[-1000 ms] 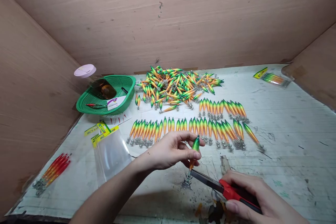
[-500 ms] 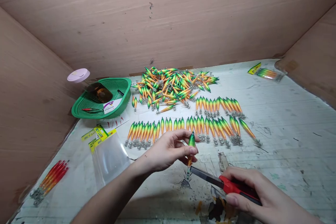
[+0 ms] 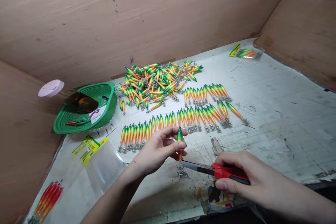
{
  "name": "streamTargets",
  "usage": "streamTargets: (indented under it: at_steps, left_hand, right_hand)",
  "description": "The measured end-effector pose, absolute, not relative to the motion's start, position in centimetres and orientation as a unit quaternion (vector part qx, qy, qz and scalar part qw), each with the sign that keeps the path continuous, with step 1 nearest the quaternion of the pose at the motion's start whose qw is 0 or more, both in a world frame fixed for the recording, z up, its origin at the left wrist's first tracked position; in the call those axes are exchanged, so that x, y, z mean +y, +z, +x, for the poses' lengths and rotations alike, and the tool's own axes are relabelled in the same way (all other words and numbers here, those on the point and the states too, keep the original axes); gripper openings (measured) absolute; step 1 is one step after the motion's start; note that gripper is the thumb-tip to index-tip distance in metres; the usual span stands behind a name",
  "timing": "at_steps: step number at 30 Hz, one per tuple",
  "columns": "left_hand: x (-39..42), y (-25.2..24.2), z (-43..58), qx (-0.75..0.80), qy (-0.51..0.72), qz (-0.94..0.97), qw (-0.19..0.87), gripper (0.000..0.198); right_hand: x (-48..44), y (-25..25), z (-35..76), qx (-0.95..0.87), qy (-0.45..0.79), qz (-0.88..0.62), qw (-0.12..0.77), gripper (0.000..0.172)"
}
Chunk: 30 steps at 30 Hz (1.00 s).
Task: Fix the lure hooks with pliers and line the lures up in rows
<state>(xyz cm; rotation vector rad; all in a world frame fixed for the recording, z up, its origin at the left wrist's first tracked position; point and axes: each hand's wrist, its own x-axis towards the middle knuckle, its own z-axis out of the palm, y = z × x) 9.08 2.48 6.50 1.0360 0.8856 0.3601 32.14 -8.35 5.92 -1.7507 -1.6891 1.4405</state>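
My left hand (image 3: 161, 145) pinches a squid jig (image 3: 180, 134) between thumb and fingers. The jig is green at the top and orange below, and it hangs upright with its crown of metal hooks (image 3: 180, 171) downward. In my right hand (image 3: 252, 176) is a red and black utility knife (image 3: 228, 172), gripped by the handle. Its blade points left, and the tip is at the jig's lower end, just above the hooks. Whether the edge touches the jig is too fine to tell. Behind my left hand, a row of similar jigs (image 3: 194, 114) lies side by side.
A heap of jigs (image 3: 157, 82) lies at the back, beside a shorter row (image 3: 195, 94). On the left are a green basket (image 3: 111, 101), clear packets with yellow labels (image 3: 105, 168) and red jigs (image 3: 48, 199). A packed set (image 3: 246, 54) lies far right. Board walls (image 3: 162, 14) enclose the table.
The camera view has tilted and shifted, so the whole scene sits differently. Both hands keep their grips, and the knife tip stays at the jig's lower end.
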Motion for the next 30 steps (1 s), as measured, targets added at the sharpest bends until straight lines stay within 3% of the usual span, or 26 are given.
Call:
streamTargets:
  at_steps: [7, 26, 30]
  left_hand:
    - [2.6, 6.0, 9.1, 0.421, 0.153, 0.485, 0.751, 0.043]
    - [2.5, 5.8, 9.5, 0.448, 0.182, 0.442, 0.756, 0.047]
    - [2.4, 6.0, 9.6, 0.446, 0.183, 0.437, 0.759, 0.046]
  right_hand:
    - [-8.0, 5.9, 32.1, -0.587, 0.507, -0.618, 0.127, 0.038]
    - [-8.2, 4.6, 32.7, -0.599, 0.52, -0.591, 0.147, 0.039]
    - [-8.3, 4.4, 32.8, -0.584, 0.483, -0.617, 0.212, 0.037]
